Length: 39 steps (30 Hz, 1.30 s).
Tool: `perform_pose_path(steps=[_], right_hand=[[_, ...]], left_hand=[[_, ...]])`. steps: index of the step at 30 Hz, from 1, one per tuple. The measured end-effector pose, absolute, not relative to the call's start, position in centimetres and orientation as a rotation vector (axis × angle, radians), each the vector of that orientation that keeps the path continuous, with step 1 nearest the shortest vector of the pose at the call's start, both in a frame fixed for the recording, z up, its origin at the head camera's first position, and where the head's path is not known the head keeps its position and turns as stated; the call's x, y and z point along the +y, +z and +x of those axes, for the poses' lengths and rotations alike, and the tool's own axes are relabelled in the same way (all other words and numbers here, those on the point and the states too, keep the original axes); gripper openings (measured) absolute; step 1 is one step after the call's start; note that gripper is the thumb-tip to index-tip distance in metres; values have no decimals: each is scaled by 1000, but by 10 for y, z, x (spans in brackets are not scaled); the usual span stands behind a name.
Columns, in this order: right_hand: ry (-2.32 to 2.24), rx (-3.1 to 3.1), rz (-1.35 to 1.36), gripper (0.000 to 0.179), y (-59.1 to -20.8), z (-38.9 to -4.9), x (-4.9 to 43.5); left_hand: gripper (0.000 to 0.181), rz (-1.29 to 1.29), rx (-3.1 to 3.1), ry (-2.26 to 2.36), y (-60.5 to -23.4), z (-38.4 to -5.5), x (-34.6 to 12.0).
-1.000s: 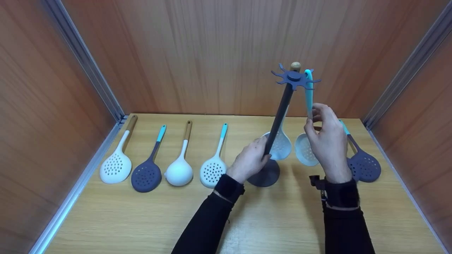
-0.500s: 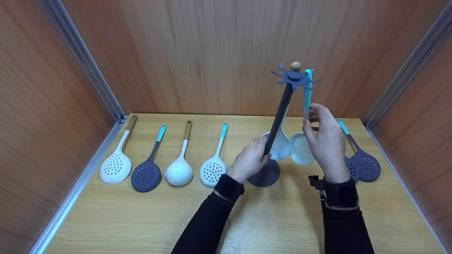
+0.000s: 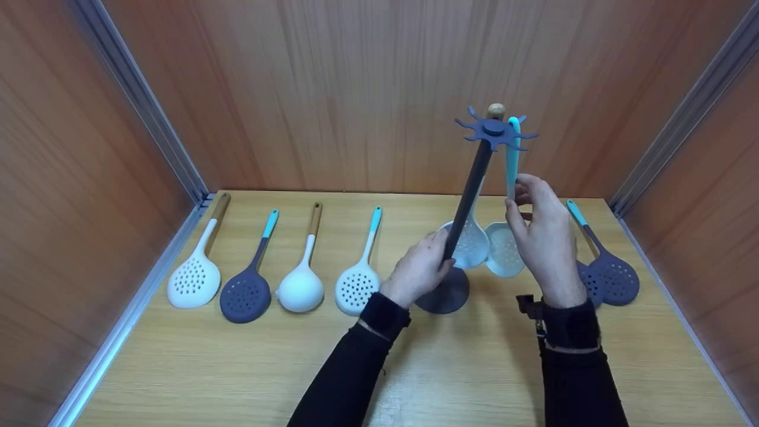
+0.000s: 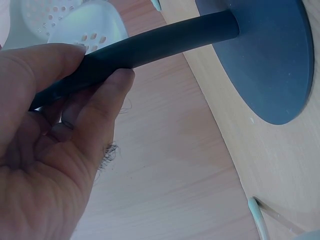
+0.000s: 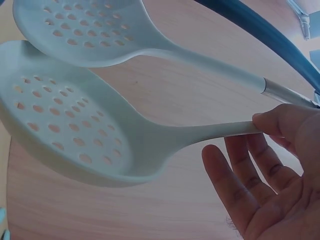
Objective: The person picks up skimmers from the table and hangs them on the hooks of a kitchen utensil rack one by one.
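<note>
My left hand [image 3: 420, 267] grips the dark pole of a utensil stand [image 3: 468, 201], which has a round base and a crown of curved hooks. In my right hand [image 3: 547, 237] the thumb and fingers pinch a pale skimmer [image 5: 75, 125] by its neck. Its turquoise handle [image 3: 512, 169] points up, its tip overlapping the hooks on the right side. A second white skimmer [image 3: 472, 244] hangs from the stand behind the pole. The two perforated heads overlap in the right wrist view.
Left of the stand lie a white skimmer [image 3: 194, 281] with a wooden handle, a dark skimmer [image 3: 246, 295], a white ladle [image 3: 301, 289] and a white skimmer with turquoise handle [image 3: 357, 287]. Dark skimmers [image 3: 618, 281] lie at right. Wooden walls [image 3: 356, 95] enclose the table [image 3: 237, 373].
My right hand has shifted slightly left with the pale skimmer, bringing its head up against the hanging one in the head view. The left hand and stand keep their place.
</note>
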State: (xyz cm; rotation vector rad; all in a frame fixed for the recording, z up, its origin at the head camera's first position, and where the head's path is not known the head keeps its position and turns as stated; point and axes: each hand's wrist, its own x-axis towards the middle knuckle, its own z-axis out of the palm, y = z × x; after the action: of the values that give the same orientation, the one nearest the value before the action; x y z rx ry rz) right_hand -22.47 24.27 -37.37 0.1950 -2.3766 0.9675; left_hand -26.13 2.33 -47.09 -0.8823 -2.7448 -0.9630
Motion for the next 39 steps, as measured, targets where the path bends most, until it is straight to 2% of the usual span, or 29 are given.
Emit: perform_pose_path(steps=[12, 26, 39], right_hand=[[933, -2419, 188, 40, -373, -224, 243], [935, -2364, 179, 35, -371, -224, 268], [869, -2521, 82, 47, -377, -226, 310]], left_hand=[[34, -873, -2760, -968, -471, -261, 24], [35, -893, -2697, -923, -472, -259, 25], [35, -881, -2708, -965, -472, -259, 24]])
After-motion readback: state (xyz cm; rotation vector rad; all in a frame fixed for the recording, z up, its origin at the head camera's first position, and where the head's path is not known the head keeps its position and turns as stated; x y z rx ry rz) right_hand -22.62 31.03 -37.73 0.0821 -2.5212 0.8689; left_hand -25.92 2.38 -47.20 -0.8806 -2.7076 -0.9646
